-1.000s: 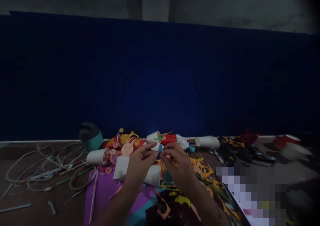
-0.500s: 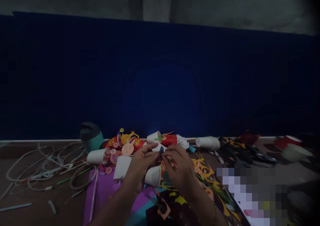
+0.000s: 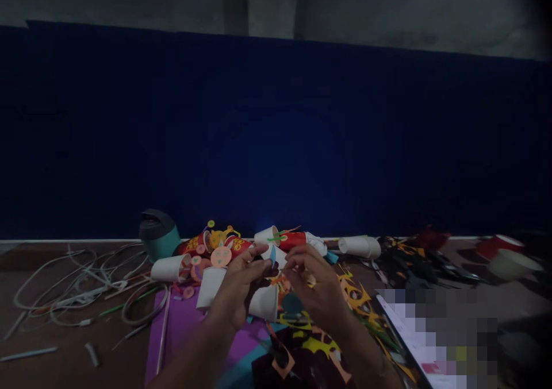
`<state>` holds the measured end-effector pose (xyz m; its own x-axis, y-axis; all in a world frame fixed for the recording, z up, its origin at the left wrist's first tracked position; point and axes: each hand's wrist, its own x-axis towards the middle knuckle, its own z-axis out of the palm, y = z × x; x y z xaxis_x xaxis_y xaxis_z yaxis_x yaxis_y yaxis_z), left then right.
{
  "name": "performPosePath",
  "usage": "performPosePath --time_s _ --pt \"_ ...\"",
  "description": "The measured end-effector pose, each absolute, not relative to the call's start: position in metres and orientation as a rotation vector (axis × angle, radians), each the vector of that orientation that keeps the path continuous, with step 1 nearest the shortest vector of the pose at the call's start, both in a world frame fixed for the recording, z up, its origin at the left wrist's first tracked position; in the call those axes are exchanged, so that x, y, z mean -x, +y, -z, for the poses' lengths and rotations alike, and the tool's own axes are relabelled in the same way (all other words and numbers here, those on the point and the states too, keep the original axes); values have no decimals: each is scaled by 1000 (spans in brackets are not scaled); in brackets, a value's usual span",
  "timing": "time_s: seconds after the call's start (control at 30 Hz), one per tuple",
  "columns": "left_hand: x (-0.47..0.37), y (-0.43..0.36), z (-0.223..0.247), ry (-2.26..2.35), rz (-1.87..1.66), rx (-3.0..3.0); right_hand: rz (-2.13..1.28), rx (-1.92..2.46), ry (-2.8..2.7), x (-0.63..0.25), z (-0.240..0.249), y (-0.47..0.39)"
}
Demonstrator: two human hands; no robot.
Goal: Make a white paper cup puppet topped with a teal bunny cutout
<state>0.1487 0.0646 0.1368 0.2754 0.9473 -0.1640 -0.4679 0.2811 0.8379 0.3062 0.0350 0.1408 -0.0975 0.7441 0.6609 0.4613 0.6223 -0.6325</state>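
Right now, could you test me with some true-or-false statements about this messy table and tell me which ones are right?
1. The left hand holds a small blue piece. True.
2. The right hand holds the teal container. False: that container stands off to the left, away from the right hand.
3. A purple sheet lies under the left forearm. True.
4. Every cup is red. False: several are white, such as the white cup lying beside the container.
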Motion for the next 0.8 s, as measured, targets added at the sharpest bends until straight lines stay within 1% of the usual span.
performPosePath --time_s 0.07,0.2,0.27,0.4,0.7,0.8 --pt "-149 63 -139 783 -1129 -772 -339 1071 -1730 -312 -138 40" --pt "-151 63 -137 831 -1172 -888 -270 1239 -1702 -320 -130 50" --pt "-151 64 -135 838 -1148 -942 -356 1257 -1646 -319 -131 50" --pt "-152 66 -134 871 -1090 -1046 -677 1205 -1549 -311 -140 43" --pt "-155 64 -133 814 -986 -1145 -805 1141 -1347 -307 -143 41" --pt "-151 70 -130 884 -1009 -1291 -811 1149 -1285 -311 -140 43"
